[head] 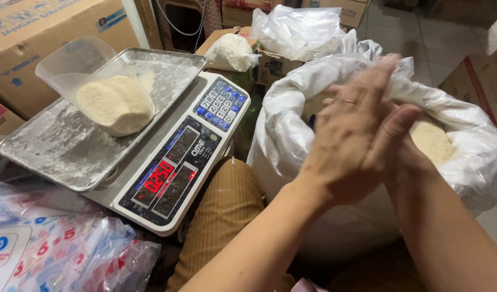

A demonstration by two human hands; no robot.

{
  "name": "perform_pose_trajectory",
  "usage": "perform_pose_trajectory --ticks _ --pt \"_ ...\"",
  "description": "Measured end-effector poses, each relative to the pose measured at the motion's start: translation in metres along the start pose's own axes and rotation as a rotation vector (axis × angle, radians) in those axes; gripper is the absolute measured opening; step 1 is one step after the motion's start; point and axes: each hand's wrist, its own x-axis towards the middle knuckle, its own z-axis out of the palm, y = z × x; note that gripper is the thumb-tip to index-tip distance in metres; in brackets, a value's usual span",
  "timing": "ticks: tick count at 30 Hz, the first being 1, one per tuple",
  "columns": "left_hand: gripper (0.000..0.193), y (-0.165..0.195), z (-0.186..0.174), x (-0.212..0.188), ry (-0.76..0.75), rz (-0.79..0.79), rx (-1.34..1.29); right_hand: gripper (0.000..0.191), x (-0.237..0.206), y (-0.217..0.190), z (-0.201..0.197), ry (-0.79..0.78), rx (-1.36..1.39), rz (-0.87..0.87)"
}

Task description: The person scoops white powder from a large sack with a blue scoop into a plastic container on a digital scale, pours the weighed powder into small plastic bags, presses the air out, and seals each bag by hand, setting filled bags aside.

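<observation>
My left hand point(348, 135) and my right hand point(402, 148) are pressed palm to palm above the open mouth of a big white plastic sack point(291, 140) of pale powder point(432, 141). Neither hand holds anything, and the left hand covers most of the right. A ring shows on a left finger. To the left stands a digital scale point(172, 167) with a red lit display. On its metal pan point(59, 151) a clear plastic bag point(97, 86) stands open, part filled with the same pale powder.
Printed plastic bags point(53, 254) lie at the lower left. Cardboard boxes point(32, 38) stand behind the scale, and more boxes and tied clear bags point(232, 51) sit at the back. My knee in brown cloth point(226, 216) is between scale and sack.
</observation>
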Motion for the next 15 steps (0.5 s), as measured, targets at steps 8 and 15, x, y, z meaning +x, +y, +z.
perform_pose_trajectory --ticks 8,15 --pt "0.06 -0.038 0.011 0.013 -0.075 0.069 0.35 0.085 -0.004 -0.079 0.034 -0.042 0.888 0.295" --pt "0.047 -0.049 -0.047 0.024 0.119 -0.377 0.288 0.056 0.0 -0.125 0.055 0.017 0.352 0.086"
